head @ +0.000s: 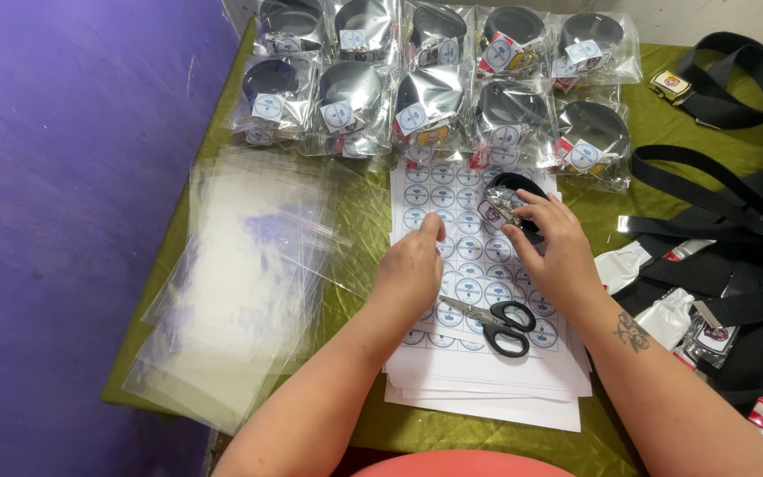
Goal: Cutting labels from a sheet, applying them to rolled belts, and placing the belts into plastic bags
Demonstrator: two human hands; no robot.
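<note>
A table under an olive-green cloth [364, 212] stands against a purple wall [64, 177]. Along the far edge, two rows of clear plastic bags [434, 79], each holding a coiled black belt, sit side by side, every one bearing a small square white sticker with a round blue mark. Nearer, a stack of white sticker sheets printed with rows of round blue-and-white labels [479, 265] lies in the middle of the cloth. The left hand [410, 269] rests on the sheet, fingers curled and pinched together at one label; whether it has lifted anything I cannot tell. The right hand [551, 243] is closed loosely around a bagged coiled black belt with a metal buckle [509, 199], holding it down on the far part of the sheets. A pair of black-handled scissors [492, 320] lies shut on the sheets, between the two wrists. To the left, a fanned pile of empty clear plastic sleeves [240, 283] spreads toward the table edge. To the right, loose black webbing belts [726, 194] tangle together beside white and red wrappers [664, 314].
</note>
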